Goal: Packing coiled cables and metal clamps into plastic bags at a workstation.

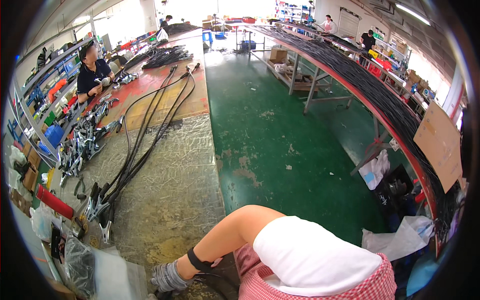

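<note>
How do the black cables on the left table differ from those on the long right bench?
The left cables are a few strands with gaps between them; the right cables are packed into a dense heap. Silvery clamps lie at the left cables' near end; I can make out none on the right cables. Both are black, slender and laid lengthwise.

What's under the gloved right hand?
Dark cable shows beside the right hand, against the table. Whatever lies directly beneath the hand or in its grip is covered.
</note>
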`<action>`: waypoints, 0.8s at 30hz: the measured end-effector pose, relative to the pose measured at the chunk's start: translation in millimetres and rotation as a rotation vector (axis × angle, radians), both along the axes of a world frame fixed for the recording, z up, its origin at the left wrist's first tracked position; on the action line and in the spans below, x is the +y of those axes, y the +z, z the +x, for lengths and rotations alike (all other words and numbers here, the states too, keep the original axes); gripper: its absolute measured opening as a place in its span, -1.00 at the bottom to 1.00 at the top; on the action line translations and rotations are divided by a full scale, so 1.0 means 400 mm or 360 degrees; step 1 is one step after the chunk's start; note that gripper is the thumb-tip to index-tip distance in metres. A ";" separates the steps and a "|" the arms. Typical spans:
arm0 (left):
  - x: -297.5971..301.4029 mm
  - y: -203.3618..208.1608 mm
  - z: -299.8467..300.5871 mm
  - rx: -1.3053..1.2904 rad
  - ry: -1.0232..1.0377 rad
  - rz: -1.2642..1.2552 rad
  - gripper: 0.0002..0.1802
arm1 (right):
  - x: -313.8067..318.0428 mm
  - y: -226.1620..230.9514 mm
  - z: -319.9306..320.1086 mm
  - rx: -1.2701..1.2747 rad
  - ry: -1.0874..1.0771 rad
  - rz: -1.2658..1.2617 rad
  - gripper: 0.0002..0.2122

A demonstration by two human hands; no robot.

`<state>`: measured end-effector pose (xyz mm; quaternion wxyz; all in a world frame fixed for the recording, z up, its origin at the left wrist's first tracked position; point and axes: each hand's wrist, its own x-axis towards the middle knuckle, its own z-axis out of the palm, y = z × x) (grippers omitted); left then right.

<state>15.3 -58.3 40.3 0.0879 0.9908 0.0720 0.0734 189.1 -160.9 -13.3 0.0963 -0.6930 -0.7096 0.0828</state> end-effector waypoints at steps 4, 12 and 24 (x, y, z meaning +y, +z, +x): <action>-0.012 0.009 -0.010 0.0055 0.0107 -0.0017 -0.18 | 0.117 -0.070 0.019 0.0116 0.0182 -0.0073 -0.61; 0.032 -0.003 -0.033 0.0102 -0.0117 0.0020 -0.15 | 0.054 -0.033 0.012 0.0249 0.0215 0.0257 -0.55; 0.032 0.022 -0.037 0.0148 -0.0238 -0.0049 -0.15 | 0.040 -0.007 0.005 0.0464 0.0075 0.0273 -0.70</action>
